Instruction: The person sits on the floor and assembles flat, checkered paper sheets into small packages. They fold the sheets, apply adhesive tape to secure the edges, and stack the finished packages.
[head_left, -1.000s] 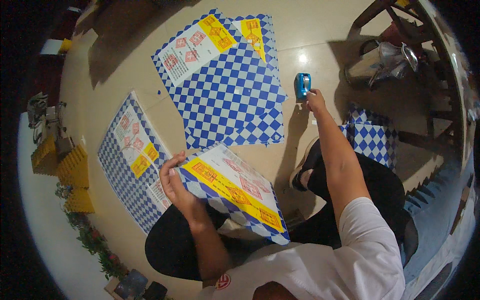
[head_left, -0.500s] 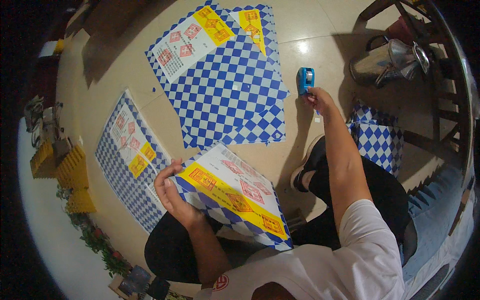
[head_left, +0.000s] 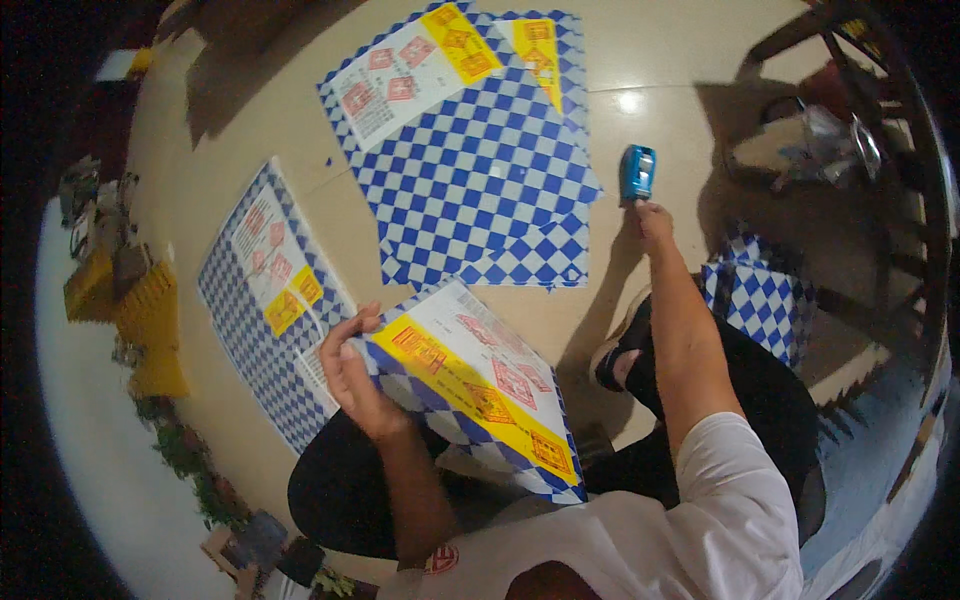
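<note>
Noticeably close: right fingers (head_left: 645,208) at the near end of the blue tape dispenser (head_left: 638,172)

We see the dispenser on the pale tiled floor (head_left: 660,115), its near end at the fingertips of the right hand (head_left: 656,222), arm outstretched. Whether those fingers grip it or merely touch, we cannot tell. Left hand (head_left: 365,390): fingers curled about the upper left corner of a checked packet (head_left: 475,340), grasping it, packet slanting over the lap.

Labels. The packet shows us a white panel with red diamond marks and a yellow band bearing more; fine dark print too small to read. Overlapping checked sheets (head_left: 470,170) lie just left of the dispenser: white panel, yellow corner, red diamonds, a dense block of small lettering. Beyond the left hand, we note another checked pack (head_left: 235,305), printed likewise, lettering indistinct. Past the right knee, a blue-and-white piece (head_left: 755,305), diamond checks on its visible side. White shirt (head_left: 735,460): small round red emblem (head_left: 442,558).
</note>
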